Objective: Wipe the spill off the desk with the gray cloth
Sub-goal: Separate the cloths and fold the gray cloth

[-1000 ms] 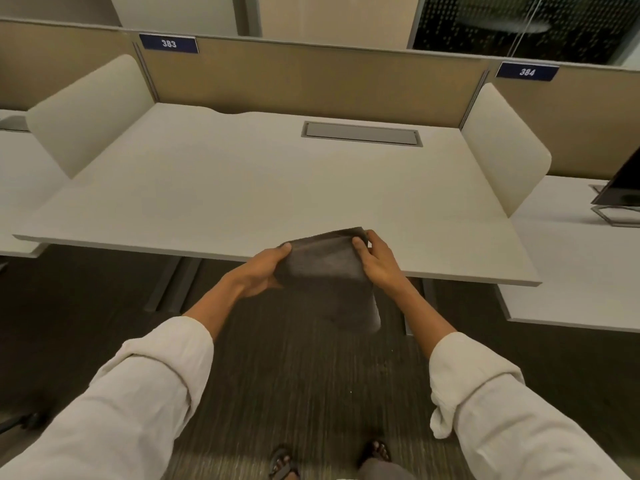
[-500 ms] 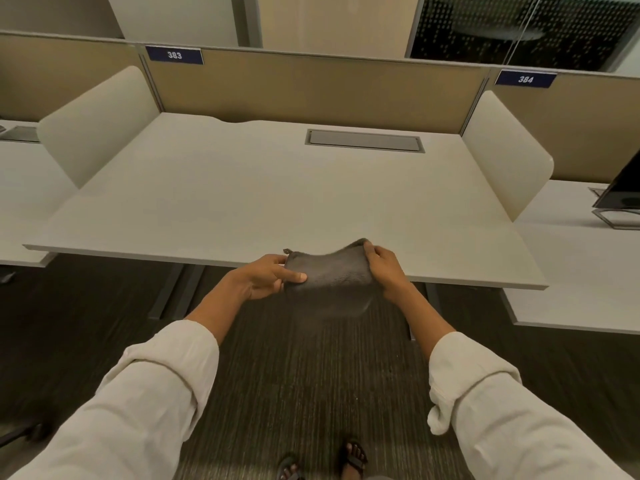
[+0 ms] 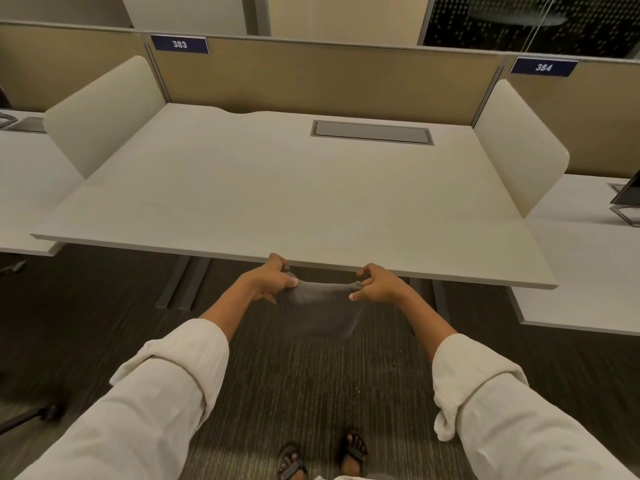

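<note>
Head view, looking down past both forearms. Left hand (image 3: 273, 280) pinches the upper left corner of the gray cloth (image 3: 320, 311) between thumb and fingers. Right hand (image 3: 379, 285) pinches the upper right corner, index and thumb on the fabric, other fingers curled loosely above it. Cloth stretched taut between the two hands along its top edge, the rest hanging down in front of the table (image 3: 277, 188), just below and near its front edge, over the carpeted floor (image 3: 311, 382). Cloth not touching the tabletop. No spill can be made out on the pale surface from this angle. Gray cable hatch (image 3: 372, 132) set flush near the back of the table, right of centre. Rounded side screens stand at both ends; tan rear partition (image 3: 329, 77) carries a blue tag reading 383 (image 3: 179, 44). White sleeves rolled at the forearms. Sandalled feet visible at bottom edge.
</note>
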Demonstrator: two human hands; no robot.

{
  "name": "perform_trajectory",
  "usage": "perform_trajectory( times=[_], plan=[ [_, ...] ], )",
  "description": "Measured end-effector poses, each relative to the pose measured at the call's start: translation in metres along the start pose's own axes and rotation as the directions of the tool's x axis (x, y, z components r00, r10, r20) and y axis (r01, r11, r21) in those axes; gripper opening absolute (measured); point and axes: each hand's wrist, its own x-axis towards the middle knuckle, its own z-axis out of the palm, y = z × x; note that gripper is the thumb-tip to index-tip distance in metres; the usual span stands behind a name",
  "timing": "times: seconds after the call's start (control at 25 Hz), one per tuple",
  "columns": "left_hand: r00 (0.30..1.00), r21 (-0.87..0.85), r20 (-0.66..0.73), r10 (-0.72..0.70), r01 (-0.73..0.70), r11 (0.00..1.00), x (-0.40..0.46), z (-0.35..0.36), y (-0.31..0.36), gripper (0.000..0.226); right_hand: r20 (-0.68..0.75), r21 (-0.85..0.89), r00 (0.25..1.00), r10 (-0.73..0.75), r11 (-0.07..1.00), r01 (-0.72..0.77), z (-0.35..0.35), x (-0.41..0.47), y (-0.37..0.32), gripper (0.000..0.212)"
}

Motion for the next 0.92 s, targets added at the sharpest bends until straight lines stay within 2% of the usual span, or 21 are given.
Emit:
perform_trajectory(
  times=[0.12,0.2,0.24,0.32,0.4,0.48,0.6,0.72,0.8,0.92],
  plan=[
    [0.999,-0.050,-0.029,-0.014,0.012,0.999,0.005,-0.001,-0.001,0.037,0.004,0.000,0.997,-0.079,0.997,0.079,-0.003,0.004,0.004,0.060],
    [0.998,-0.090,-0.026,-0.049,0.046,0.995,0.006,-0.004,0.000,0.033,-0.013,0.077,0.995,-0.104,0.992,0.104,-0.004,0.006,0.008,0.057],
    [0.997,-0.107,-0.005,-0.078,0.077,0.991,0.004,-0.004,0.002,0.035,-0.040,0.119,0.993,-0.113,0.986,0.117,-0.006,0.006,0.008,0.055],
    [0.989,-0.118,0.048,-0.140,0.145,0.982,-0.002,-0.004,0.008,0.056,-0.111,0.145,0.982,-0.152,0.975,0.167,-0.008,0.008,0.009,0.049],
    [0.987,-0.059,0.089,-0.137,0.143,0.988,-0.004,-0.004,0.014,0.060,-0.163,0.111,0.962,-0.221,0.964,0.241,-0.010,0.011,0.009,0.040],
    [0.992,0.055,0.074,-0.102,0.098,0.994,-0.005,-0.005,0.020,0.045,-0.177,0.109,0.955,-0.239,0.959,0.261,-0.015,0.012,0.009,0.031],
    [0.999,0.237,-0.032,-0.021,0.028,0.971,-0.007,-0.002,0.026,0.036,-0.102,0.177,0.970,-0.220,0.956,0.235,-0.028,0.010,0.008,0.042],
    [0.986,0.297,-0.159,0.058,-0.008,0.955,-0.008,0.001,0.032,0.033,-0.020,0.026,0.962,-0.274,0.961,0.274,-0.040,0.015,0.005,0.061],
    [0.980,0.314,-0.176,0.096,-0.036,0.949,-0.009,-0.001,0.036,0.028,-0.041,-0.072,0.952,-0.303,0.951,0.300,-0.043,0.022,-0.001,0.053],
    [0.968,0.332,-0.201,0.152,-0.079,0.940,-0.011,-0.007,0.040,0.021,-0.054,-0.127,0.929,-0.366,0.925,0.358,-0.050,0.031,-0.012,0.036]
  ],
)
